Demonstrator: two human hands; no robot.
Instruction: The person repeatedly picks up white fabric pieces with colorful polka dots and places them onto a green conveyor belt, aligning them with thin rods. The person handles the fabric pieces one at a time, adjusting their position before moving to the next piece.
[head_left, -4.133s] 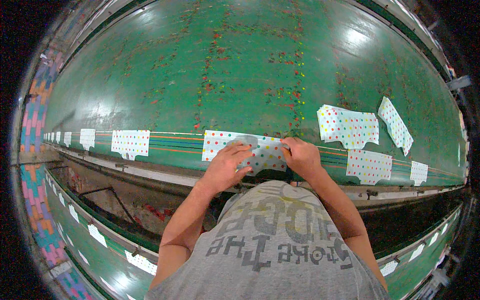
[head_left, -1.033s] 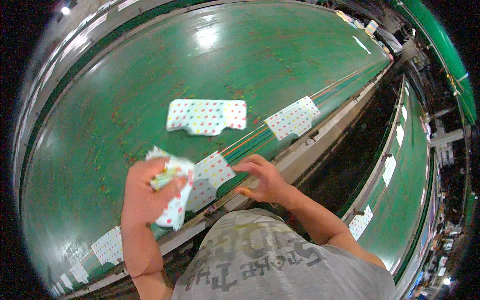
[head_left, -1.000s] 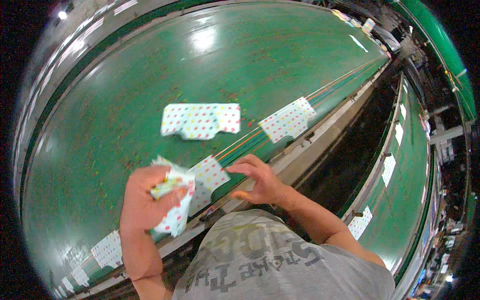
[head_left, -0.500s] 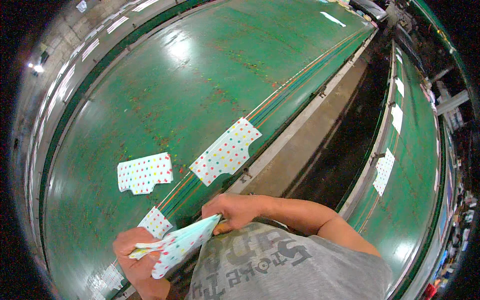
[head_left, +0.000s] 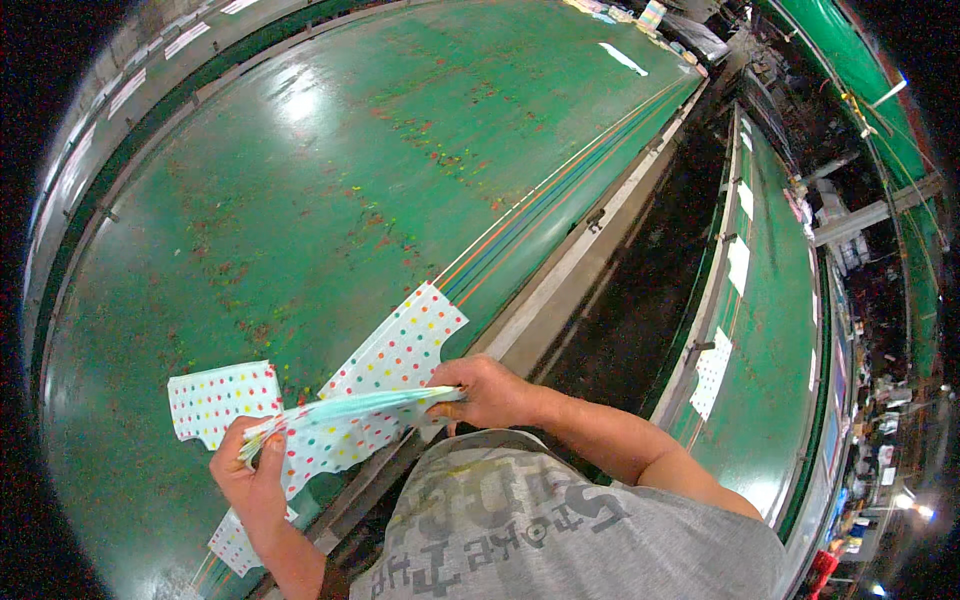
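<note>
Between my two hands hangs a pale fabric piece [head_left: 340, 432] printed with coloured dots, its upper edge folded and stretched sideways. My left hand [head_left: 250, 460] pinches its bunched left end. At the other end, my right hand [head_left: 483, 392] grips a corner near the table's edge. Behind it lies a flat dotted fabric piece [head_left: 400, 340] along the striped lines, partly covered by the held one. A stack of dotted pieces [head_left: 225, 400] rests just beyond my left hand. Another dotted piece [head_left: 235, 543] shows below my left wrist.
The long green table [head_left: 300, 200] carries paint specks and coloured lines along its right side. A metal rail [head_left: 560, 290] edges it, with a dark aisle [head_left: 640, 270] beyond. On a second green table [head_left: 770, 300] lie more pieces, including a dotted piece [head_left: 711, 374]. A white strip [head_left: 624, 59] lies far off.
Both hands have risen and the held fabric is now stretched out wider and more level. The view has shifted, so the table pieces appear lower and further left.
</note>
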